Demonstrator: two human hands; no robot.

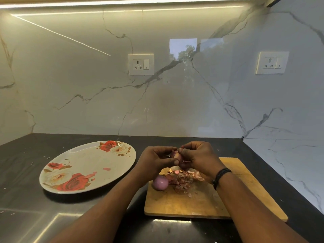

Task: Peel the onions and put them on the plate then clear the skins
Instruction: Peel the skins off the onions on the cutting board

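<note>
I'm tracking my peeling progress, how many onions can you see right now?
2: one partly peeled onion held between the left hand and right hand, one peeled onion on the cutting board. The hands or skins may hide more.

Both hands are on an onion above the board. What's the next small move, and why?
Probably keep stripping: the onion gripped by the left hand and right hand still shows papery skin. Pull that off onto the skins on the board, before moving anything to the plate.
</note>
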